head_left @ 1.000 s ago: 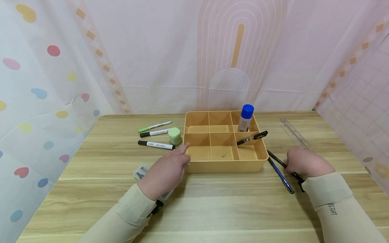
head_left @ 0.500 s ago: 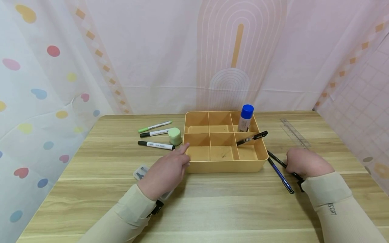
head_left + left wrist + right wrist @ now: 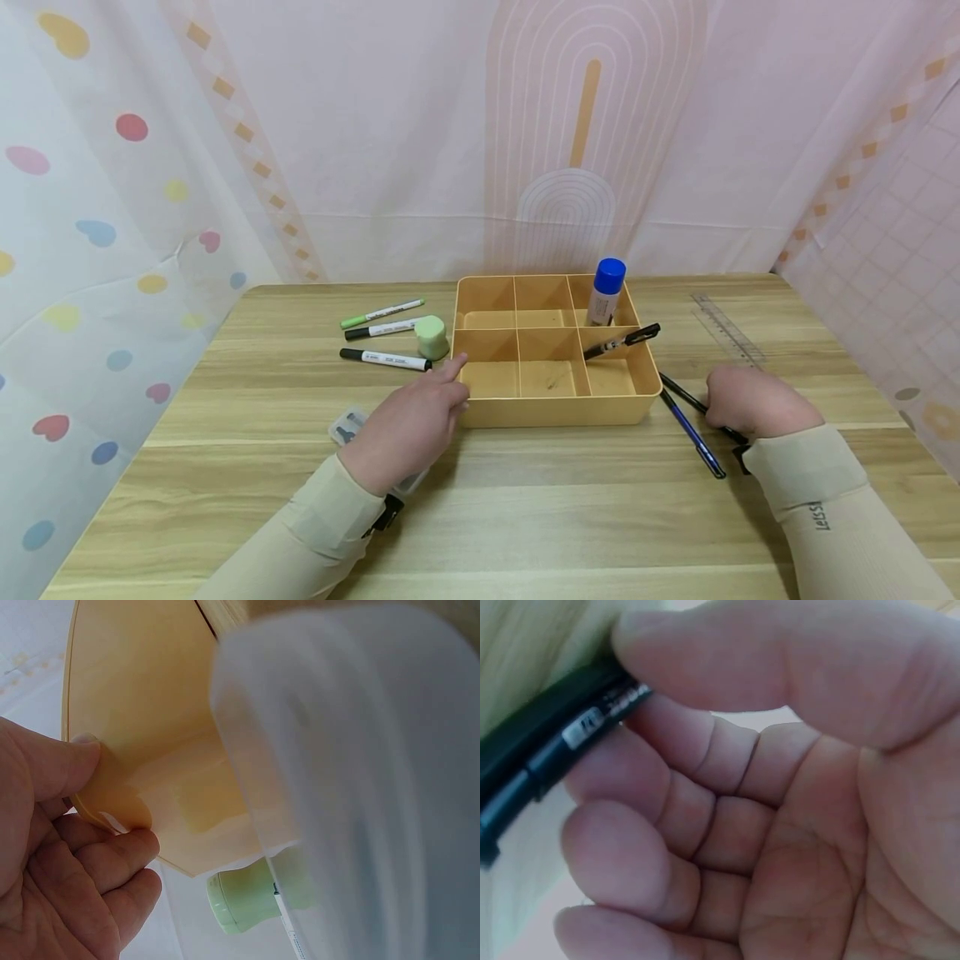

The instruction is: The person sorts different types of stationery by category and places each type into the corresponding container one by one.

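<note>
My left hand (image 3: pixel 408 425) holds the front left corner of a yellow organizer box (image 3: pixel 555 412); in the left wrist view its thumb and fingers (image 3: pixel 120 859) pinch the rim. Between thumb and fingertips, my right hand (image 3: pixel 761 402) pinches a black pen (image 3: pixel 577 731) lying on the table, right of the box. A blue pen (image 3: pixel 697 442) lies just left of that one. Inside the box, a glue stick (image 3: pixel 606 292) with a blue cap stands in the back right compartment. Another black pen (image 3: pixel 622 340) leans in the front right compartment.
Left of the box lie a green marker (image 3: pixel 382 312), two black-capped markers and a pale green bottle-like object (image 3: pixel 431 337). A clear case (image 3: pixel 347 425) is partly hidden under the left hand. A transparent ruler (image 3: pixel 727 331) lies behind the right hand.
</note>
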The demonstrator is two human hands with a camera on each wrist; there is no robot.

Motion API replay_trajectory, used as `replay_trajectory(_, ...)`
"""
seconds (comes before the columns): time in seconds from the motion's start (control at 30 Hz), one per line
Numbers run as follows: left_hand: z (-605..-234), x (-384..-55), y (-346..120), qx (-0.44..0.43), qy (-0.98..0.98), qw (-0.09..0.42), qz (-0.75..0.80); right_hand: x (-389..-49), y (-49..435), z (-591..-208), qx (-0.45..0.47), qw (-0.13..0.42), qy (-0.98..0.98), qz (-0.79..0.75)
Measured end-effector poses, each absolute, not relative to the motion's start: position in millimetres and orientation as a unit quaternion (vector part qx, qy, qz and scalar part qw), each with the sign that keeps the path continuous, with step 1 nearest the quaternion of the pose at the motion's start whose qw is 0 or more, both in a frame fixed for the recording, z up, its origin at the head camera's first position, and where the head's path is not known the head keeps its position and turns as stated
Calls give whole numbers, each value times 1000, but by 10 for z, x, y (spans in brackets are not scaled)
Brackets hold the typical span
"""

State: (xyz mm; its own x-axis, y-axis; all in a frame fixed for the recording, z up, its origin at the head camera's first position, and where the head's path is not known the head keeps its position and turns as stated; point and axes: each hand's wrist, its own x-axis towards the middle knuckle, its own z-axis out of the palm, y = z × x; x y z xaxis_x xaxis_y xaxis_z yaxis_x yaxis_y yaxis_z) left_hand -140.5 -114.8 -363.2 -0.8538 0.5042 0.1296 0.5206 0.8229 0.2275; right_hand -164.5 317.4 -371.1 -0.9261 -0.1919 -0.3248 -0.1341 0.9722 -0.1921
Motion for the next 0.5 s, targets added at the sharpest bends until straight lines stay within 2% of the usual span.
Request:
replay_trajectory(0.43,-3628,-1407,-1152,-268,-955,25,-121,-1659,3198,-3710,-57,189,976,-96)
replay_trajectory(0.5,-3633,-1410,-1152,-270,-955,28,-121,-1594,3114,-3599,-56,190,976,-97)
